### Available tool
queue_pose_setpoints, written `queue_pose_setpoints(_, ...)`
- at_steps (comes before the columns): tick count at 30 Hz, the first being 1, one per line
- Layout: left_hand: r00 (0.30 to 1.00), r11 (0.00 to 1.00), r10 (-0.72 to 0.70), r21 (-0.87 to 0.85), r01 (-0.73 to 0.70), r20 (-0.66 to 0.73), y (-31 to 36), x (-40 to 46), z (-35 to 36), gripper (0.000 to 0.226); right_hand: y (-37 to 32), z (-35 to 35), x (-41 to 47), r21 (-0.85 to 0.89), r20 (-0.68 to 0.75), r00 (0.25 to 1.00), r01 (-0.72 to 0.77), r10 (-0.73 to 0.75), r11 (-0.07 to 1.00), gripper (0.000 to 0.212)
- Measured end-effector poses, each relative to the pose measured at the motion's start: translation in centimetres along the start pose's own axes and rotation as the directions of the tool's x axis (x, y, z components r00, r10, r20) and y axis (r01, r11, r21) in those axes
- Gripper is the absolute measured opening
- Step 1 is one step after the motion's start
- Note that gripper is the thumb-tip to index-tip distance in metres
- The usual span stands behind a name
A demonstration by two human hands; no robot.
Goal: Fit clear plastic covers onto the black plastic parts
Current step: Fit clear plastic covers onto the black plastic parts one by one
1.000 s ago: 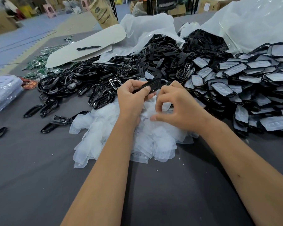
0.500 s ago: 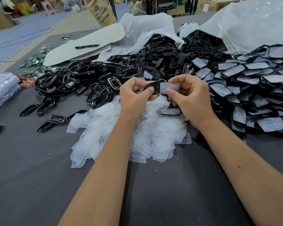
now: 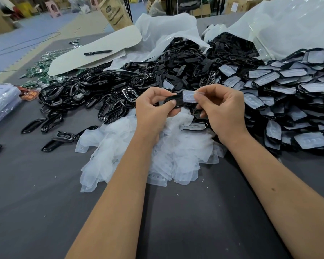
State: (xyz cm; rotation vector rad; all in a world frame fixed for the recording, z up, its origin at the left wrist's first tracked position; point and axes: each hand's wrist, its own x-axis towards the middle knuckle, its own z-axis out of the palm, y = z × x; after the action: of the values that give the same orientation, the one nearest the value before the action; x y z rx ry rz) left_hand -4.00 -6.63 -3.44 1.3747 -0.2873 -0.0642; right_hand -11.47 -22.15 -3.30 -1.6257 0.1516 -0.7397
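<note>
While both hands work at frame centre, the clear cover point(image 3: 189, 96) sits over the right end of the black part point(image 3: 173, 101), touching it but prob. not fully seated yet; can't tell if any edge has snapped in. Cover looks thin, light, flexible w/ small moulded bumps — likely to buckle if squeezed mid-face, so best taken by its edges and pressed down along the rim. Black part looks stiff, glossy, maybe a bit slippery; hold by the long sides, as far from the cover end as poss.

Left hand point(image 3: 151, 109) grips the black part, thumb on top near its left end, fingers curled under. Right hand point(image 3: 223, 109) pinches the cover's right edge betw. thumb and forefinger, other fingers curled loosely below. Both forearms come up from the bottom of the frame, wrists raised above the table point(image 3: 45, 202).

Directly under the hands lies the pile of loose covers point(image 3: 138, 150), lower centre. Bare black parts heap point(image 3: 110, 90) spreads left and up toward the white bags point(image 3: 166, 30) at upper centre. Finished pieces point(image 3: 288, 94) w/ covers on fill the right side. A marker point(image 3: 97, 52) rests on a pale board point(image 3: 101, 49), upper left.
</note>
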Motion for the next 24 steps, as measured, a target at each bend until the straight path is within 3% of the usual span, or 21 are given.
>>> queue_pose_setpoints(6,0.999,1.0,0.023,0.011,-0.024,0.041,0.49,-0.35,0.16,0.022,-0.37,0.29,-0.21,0.05,0.068,0.998,0.004,-0.007,0.999,0.003)
queue_pose_setpoints(13,0.987,0.997,0.006,-0.082,0.008,0.163,0.65,-0.61,0.54,0.026,-0.29,0.42,-0.28,-0.159,-0.019,0.998,0.06,-0.064,0.985,0.015)
queue_pose_setpoints(15,0.979,0.996,-0.014,-0.08,0.031,0.204,0.6,-0.68,0.54,0.017,-0.42,0.48,-0.23,-0.207,-0.051,0.997,0.054,-0.065,0.977,0.016)
queue_pose_setpoints(19,0.976,0.998,-0.032,-0.048,0.044,0.214,0.61,-0.73,0.53,0.028,-0.47,0.43,-0.28,-0.218,-0.109,0.993,0.016,-0.04,0.976,0.017)
queue_pose_setpoints(24,0.977,1.0,0.007,-0.028,-0.001,0.215,0.57,-0.93,0.51,0.016,-0.57,0.47,-0.26,-0.215,-0.137,0.99,-0.018,-0.011,0.976,0.018)
